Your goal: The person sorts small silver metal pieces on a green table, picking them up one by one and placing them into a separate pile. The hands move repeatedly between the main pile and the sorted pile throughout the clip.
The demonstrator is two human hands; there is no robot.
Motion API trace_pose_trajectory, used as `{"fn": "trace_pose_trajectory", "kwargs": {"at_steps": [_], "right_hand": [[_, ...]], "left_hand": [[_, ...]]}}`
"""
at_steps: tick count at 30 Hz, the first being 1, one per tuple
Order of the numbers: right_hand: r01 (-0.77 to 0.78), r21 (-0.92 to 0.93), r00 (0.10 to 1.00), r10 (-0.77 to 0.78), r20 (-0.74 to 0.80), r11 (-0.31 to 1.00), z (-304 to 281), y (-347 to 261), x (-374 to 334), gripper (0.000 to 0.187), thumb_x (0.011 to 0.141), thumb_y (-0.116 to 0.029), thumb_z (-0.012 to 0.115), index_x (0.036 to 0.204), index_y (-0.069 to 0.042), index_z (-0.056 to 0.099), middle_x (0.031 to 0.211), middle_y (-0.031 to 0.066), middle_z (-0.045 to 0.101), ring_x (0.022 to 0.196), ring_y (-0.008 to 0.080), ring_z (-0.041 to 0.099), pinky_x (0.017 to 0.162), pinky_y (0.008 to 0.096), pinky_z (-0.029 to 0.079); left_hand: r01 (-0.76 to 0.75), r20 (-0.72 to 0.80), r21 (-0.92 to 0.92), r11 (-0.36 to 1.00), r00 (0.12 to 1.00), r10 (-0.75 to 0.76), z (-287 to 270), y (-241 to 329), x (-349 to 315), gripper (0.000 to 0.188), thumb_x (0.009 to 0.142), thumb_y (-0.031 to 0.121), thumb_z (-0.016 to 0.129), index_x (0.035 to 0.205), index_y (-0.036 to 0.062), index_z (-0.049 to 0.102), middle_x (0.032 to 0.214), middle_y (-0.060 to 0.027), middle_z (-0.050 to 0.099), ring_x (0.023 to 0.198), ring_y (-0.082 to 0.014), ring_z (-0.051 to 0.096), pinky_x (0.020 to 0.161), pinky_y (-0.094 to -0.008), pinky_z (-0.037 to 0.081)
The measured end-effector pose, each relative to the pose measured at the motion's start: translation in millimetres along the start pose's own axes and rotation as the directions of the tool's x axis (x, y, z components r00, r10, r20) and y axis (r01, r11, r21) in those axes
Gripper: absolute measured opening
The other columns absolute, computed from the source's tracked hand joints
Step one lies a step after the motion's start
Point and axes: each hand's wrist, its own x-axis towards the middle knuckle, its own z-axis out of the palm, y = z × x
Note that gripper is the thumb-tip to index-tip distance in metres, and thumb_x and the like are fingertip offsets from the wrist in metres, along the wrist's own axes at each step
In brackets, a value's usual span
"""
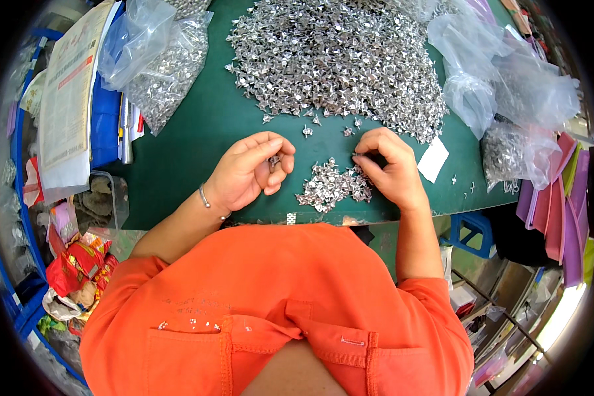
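My left hand, with a metal bangle at its wrist, hovers over the near part of the green table, palm turned inward and fingers curled. Pinched between its thumb and fingers is a small silvery metal piece. My right hand is bent beside the right edge of a small heap of metal pieces, thumb and forefinger pressed together. What those right fingertips hold, if anything, is too small to make out. Beyond both hands spreads a large heap of shiny metal pieces, with a few loose ones along its near edge.
Clear plastic bags of metal pieces stand at the left and the right of the green table. A white paper slip lies right of my right hand. Blue bins with papers border the left side; a blue stool stands below right.
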Motion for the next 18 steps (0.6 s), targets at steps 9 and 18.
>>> {"fn": "trace_pose_trajectory", "kwargs": {"at_steps": [9,18], "right_hand": [[0.178,-0.234,0.966,-0.215,-0.142,0.956,15,-2,24,0.016,0.078,0.008,0.069,0.090,-0.002,0.065,0.089,0.0097,0.069,0.082,0.0287,0.066,0.075,0.0355,0.053],[0.140,-0.164,0.968,-0.170,-0.183,0.976,6,1,17,0.017,0.076,0.009,0.068,0.086,-0.003,0.062,0.089,0.0098,0.068,0.081,0.0290,0.064,0.075,0.0366,0.051]], "left_hand": [[0.008,-0.002,-0.015,1.000,1.000,-0.008,2,1,0,0.026,0.106,0.023,0.046,0.106,0.0020,0.061,0.090,-0.0092,0.063,0.061,-0.0098,0.050,0.049,-0.0238,0.041],[0.003,-0.001,-0.007,1.000,1.000,-0.003,1,0,0,0.026,0.106,0.023,0.046,0.106,0.0021,0.061,0.090,-0.0093,0.063,0.061,-0.0102,0.051,0.049,-0.0240,0.042]]}}
